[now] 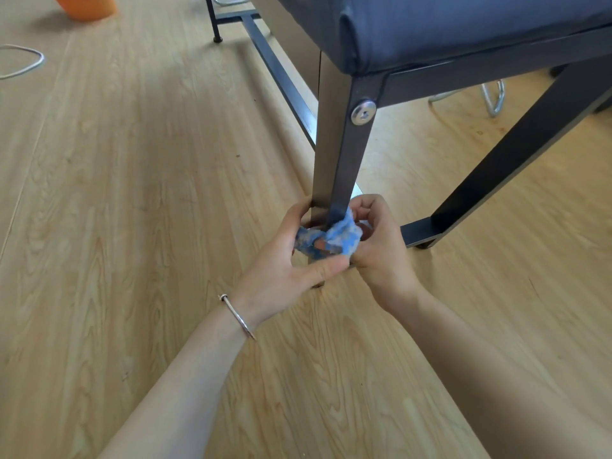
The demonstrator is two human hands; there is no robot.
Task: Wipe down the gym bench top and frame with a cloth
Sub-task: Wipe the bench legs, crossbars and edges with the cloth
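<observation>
Head view shows only one corner of the dark blue bench pad (463,24); the rest is cut off at the top edge. The foot of the near frame leg (334,154) is hidden behind both hands and the blue cloth (334,236). The cloth is wrapped around the bottom of this leg, close to the wooden floor (132,193). The left hand (291,260) and the right hand (381,246) both curl their fingers around the cloth and clamp it against the leg, one from each side.
</observation>
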